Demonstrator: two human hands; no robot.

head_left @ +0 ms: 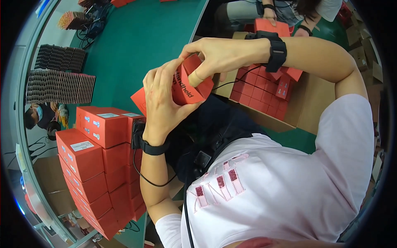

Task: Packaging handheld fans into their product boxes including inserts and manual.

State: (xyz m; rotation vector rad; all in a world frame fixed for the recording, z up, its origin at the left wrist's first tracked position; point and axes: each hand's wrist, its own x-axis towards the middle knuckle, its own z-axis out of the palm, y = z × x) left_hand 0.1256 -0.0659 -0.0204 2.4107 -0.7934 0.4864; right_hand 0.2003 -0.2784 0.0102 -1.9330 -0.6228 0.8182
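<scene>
Between my two hands is a small orange-red cardboard box (pixel 182 91) with dark printing, tilted above the green table's edge. My left hand (pixel 159 89) grips it from the left, fingers over the top and thumb along the near side. My right hand (pixel 209 60) reaches across from the right, its thumb on the box's near face and its fingers curled over the upper end. A red panel shows left of my left hand; I cannot tell whether it belongs to the same box. The box's inside is hidden.
Stacked red boxes (pixel 95 161) stand at the left. An open carton (pixel 312 97) at the right holds rows of red boxes. Beyond it another person's hand (pixel 269 16) holds a red box (pixel 273 28). Dark-edged stacks (pixel 60 87) lie on the green table (pixel 128 45). Cables hang from my wrists.
</scene>
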